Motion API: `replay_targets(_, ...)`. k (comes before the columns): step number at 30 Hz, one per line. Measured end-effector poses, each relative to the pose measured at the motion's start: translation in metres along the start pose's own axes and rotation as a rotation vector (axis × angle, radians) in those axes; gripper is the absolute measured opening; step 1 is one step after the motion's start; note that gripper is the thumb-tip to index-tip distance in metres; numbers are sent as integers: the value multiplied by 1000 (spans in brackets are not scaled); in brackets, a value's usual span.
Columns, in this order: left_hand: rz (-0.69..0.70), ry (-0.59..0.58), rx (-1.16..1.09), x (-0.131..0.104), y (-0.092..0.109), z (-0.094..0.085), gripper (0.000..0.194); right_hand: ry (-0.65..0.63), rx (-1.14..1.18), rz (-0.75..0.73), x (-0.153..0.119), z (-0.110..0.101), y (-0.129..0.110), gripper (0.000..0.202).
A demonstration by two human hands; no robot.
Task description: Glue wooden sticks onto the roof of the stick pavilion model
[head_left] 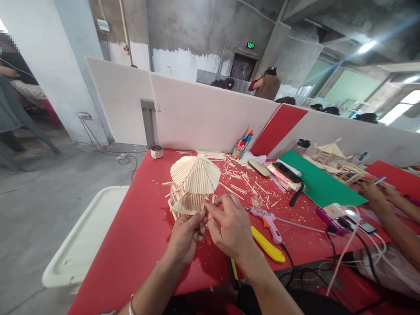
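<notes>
Hut of pale round wooden sticks (196,177) sits on the red tabletop (131,236) right in front of me, my left hand (187,232) and right hand (230,225) both pinched narrow at its lower front edge, honestly can't tell on what; pink plastic glue gun (271,224) near my right.

Free tabletop (141,210) left of stick model (196,175); glue gun (269,222), yellow tool (267,245) obstruct right.

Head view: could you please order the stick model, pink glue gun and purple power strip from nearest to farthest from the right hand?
1. Stick model, ahead-left of the right hand.
2. Pink glue gun, right of that hand.
3. Purple power strip, farther right.
</notes>
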State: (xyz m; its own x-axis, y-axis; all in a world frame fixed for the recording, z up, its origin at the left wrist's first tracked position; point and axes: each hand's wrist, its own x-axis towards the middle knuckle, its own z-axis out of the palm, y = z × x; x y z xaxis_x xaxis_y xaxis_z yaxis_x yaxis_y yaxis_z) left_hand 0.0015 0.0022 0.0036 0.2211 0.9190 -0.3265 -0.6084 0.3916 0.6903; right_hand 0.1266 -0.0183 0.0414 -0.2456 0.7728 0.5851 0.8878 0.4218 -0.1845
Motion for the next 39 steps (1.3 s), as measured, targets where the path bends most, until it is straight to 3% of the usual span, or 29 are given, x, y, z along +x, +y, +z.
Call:
replay_targets(4,9,15,6,0,0,-1,27,182,34,56,-14,-10,6,43)
replay_targets(7,27,-10,22,1,1,-1,26,313,12,198,-42,-12,21,36)
replay_targets(9,34,-11,30,1,1,-2,25,265,-41,310,-66,-8,32,32)
replay_targets(12,46,-19,40,1,2,-2,23,65,-87,467,-101,1,45,29)
replay_targets(16,52,-32,54,2,4,-3,20,-18,-181,512,-127,7,51,29)
replay_targets(21,44,-12,59,2,7,-2,21,21,-383,484,-132,0,61,35)
replay_targets(23,52,-19,65,2,8,-2,22,10,-366,624,-130,-5,74,35)
replay_targets(26,48,-13,66,2,8,-2,24,-28,-308,951,-124,-9,103,42)
replay_targets(32,47,4,58,1,6,-5,24,-52,-39,1169,-118,-6,159,21)
replay_targets(35,42,-2,59,-1,5,-5,25,36,138,1189,-117,-6,156,20)
replay_targets(39,37,4,64,-1,5,-5,26,200,406,1144,-112,-11,123,39)
